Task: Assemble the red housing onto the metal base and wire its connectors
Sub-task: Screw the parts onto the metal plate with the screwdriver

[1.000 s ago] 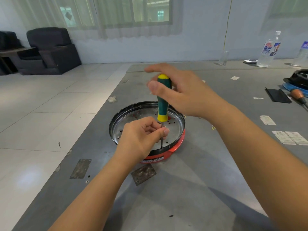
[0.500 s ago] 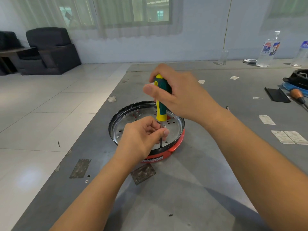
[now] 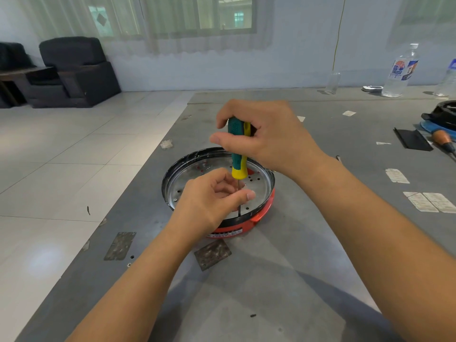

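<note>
The metal base [image 3: 187,185] sits on the red housing [image 3: 265,209] on the table [image 3: 283,280]. Right hand [image 3: 269,137] grips the screwdriver [image 3: 238,151]; left hand [image 3: 212,201] pinches its shaft. Fastening appears underway; no wiring is visible.

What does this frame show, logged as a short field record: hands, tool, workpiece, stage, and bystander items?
right hand: grips the handle of the screwdriver, held upright
left hand: fingers curled at the shaft, steadying it
tool tip: down on the metal base; screw not visible
workpiece: perforated metal base seated in the red housing on the grey table
stage: fastening; no wiring visible
bystander items: water bottle, second screwdriver far right
</note>
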A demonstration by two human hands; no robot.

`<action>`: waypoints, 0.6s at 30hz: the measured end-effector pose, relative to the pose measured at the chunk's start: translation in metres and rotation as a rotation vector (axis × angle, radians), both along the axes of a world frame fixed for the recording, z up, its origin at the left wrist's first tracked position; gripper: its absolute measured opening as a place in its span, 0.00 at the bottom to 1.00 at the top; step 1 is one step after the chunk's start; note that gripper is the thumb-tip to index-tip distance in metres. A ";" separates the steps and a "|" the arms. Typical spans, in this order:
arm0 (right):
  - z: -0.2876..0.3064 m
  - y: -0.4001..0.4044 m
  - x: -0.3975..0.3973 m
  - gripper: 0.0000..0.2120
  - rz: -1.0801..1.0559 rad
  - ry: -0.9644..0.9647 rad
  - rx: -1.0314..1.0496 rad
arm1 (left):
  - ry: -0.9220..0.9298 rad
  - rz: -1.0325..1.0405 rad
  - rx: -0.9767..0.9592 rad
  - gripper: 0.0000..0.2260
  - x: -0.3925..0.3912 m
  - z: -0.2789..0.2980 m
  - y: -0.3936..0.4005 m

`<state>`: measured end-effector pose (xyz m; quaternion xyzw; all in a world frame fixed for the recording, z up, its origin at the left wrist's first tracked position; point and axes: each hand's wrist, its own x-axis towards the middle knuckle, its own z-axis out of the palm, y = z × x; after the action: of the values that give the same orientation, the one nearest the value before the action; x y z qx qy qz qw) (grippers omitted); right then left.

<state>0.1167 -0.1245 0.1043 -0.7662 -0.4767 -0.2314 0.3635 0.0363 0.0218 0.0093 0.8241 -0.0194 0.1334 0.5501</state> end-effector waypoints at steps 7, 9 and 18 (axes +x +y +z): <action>0.011 -0.006 -0.006 0.20 0.191 0.402 -0.158 | 0.036 0.015 -0.051 0.06 0.004 0.000 0.000; 0.016 -0.009 -0.006 0.24 0.234 0.453 -0.180 | 0.040 0.013 0.005 0.06 0.005 0.001 0.002; 0.012 -0.013 -0.007 0.26 0.242 0.452 -0.178 | 0.024 -0.018 1.109 0.38 -0.013 -0.012 0.031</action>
<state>0.1100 -0.1378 0.1164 -0.7648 -0.4900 0.0334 0.4170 0.0237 0.0528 -0.0030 0.9916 -0.0874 0.0890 0.0350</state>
